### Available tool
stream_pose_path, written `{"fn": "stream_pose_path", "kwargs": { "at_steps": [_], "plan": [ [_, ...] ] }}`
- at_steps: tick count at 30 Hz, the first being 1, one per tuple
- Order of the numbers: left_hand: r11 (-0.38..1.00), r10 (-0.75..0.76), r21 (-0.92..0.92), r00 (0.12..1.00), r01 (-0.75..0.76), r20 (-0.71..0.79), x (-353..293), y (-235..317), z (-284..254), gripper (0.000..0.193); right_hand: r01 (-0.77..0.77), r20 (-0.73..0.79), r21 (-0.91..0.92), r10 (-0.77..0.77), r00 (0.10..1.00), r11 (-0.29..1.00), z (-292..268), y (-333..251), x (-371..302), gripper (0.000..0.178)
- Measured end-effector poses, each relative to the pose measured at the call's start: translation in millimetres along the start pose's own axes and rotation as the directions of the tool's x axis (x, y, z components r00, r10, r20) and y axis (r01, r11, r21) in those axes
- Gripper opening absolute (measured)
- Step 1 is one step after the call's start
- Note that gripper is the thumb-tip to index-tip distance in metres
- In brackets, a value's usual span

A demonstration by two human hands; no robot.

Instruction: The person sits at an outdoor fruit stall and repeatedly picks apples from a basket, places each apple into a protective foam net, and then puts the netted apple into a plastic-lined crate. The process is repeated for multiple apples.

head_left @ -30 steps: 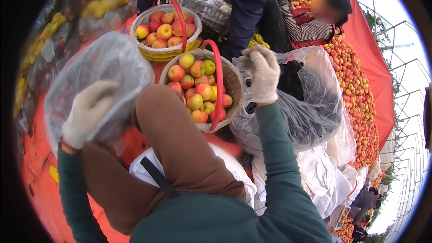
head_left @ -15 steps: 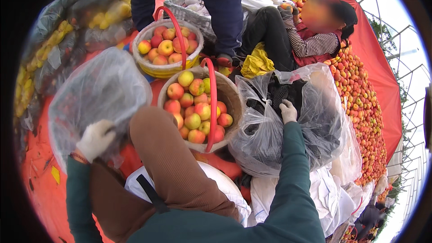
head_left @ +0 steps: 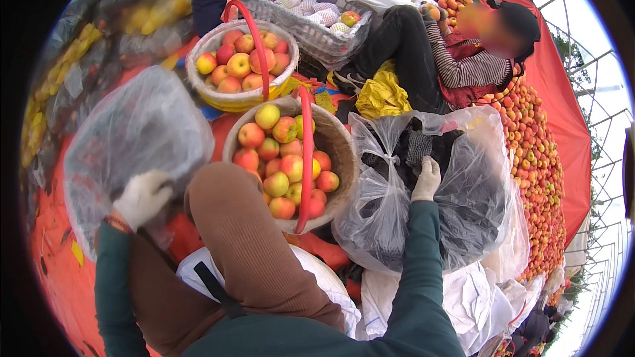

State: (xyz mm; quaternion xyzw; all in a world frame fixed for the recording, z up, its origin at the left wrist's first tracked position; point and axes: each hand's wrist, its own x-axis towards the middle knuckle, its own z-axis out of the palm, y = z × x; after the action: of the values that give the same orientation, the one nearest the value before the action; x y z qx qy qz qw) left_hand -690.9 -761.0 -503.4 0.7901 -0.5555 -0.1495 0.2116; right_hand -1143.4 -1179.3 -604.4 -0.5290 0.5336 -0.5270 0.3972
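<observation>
On the left my left hand [head_left: 144, 198], in a white glove, has its fingers curled at the near side of a clear plastic bag [head_left: 142, 119]. Blur hides exactly how it grips the film. My right hand [head_left: 427, 180], gloved too, reaches into a large clear bag [head_left: 370, 225] of black netting. Its fingers close on a dark mesh net sleeve [head_left: 418, 145] that stands up from the pile. Between my hands, a lined basket [head_left: 340, 142] with a red handle holds red and yellow apples [head_left: 286, 166], beside my raised brown-trousered knee.
Behind stands a second apple basket [head_left: 228, 100], then a grey crate [head_left: 334, 43] with net-wrapped fruit. A seated person [head_left: 456, 69] in a striped sleeve is at the back right, near a yellow bag [head_left: 383, 96]. A long apple heap [head_left: 529, 158] borders the right; bagged fruit lies far left.
A dark mesh sleeve now rises at my right fingertips. The person standing behind the baskets has moved left, uncovering the crate. My view has shifted slightly.
</observation>
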Motion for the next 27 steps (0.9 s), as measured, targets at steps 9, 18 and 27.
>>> {"fn": "stream_pose_path", "kwargs": {
  "at_steps": [9, 18, 27],
  "plan": [
    [0.61, -0.139, -0.789, 0.971, -0.07, -0.193, -3, 108, -27, 0.037, 0.17, 0.433, 0.341, -0.315, 0.845, 0.925, 55, -172, -173, 0.023],
    [0.338, -0.076, -0.94, 0.995, -0.041, -0.071, -12, 126, -49, 0.046, 0.643, 0.624, 0.497, -0.755, 0.202, 0.583, 145, -252, -268, 0.029],
    [0.175, -0.057, -0.973, 0.985, -0.148, -0.16, -64, 80, -43, 0.034, -0.294, 0.91, 0.306, -0.187, 0.37, 0.906, 195, -263, -326, 0.03]
  ]
}}
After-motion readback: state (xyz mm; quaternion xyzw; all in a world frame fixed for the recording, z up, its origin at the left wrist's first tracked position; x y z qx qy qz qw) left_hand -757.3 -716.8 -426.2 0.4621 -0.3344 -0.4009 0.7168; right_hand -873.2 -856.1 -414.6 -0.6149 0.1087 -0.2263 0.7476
